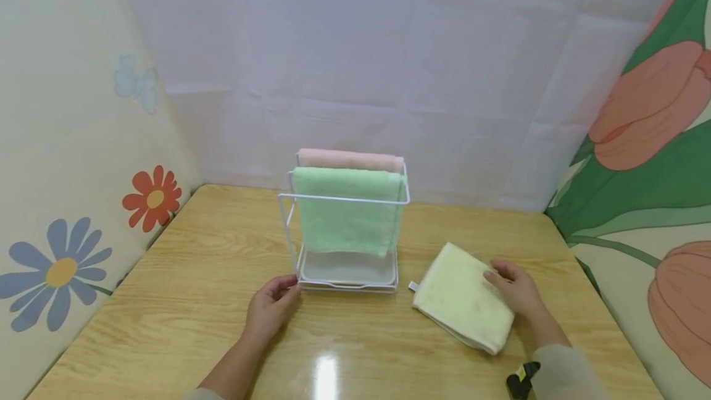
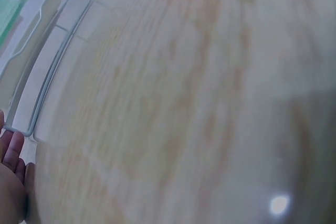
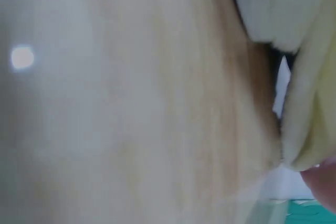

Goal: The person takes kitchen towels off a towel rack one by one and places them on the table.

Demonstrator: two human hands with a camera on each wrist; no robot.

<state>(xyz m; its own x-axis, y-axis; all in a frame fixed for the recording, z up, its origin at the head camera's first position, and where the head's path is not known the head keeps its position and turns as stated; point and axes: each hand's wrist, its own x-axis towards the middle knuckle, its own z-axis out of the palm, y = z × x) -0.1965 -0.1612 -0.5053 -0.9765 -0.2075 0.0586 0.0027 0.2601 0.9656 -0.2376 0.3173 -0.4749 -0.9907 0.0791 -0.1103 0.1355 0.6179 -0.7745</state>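
Observation:
A white wire rack (image 1: 344,199) stands on the table with a folded green towel (image 1: 347,215) over a front bar and a pink towel (image 1: 350,159) behind it. My left hand (image 1: 270,306) holds the rack's front left base corner between thumb and fingers, and in the left wrist view its fingers (image 2: 13,150) meet the wire there. To the right lies a folded pale yellow towel (image 1: 463,298) with a small white tag. My right hand (image 1: 516,289) grips its right edge. In the right wrist view a fingertip (image 3: 321,179) touches the towel's fold (image 3: 310,124), slightly raised off the table.
A white tray (image 1: 350,267) sits in the rack's base. A black and yellow device (image 1: 522,381) is by the right wrist. The wooden table (image 1: 194,301) backs onto a white sheet (image 1: 344,66), with flower-printed walls at both sides.

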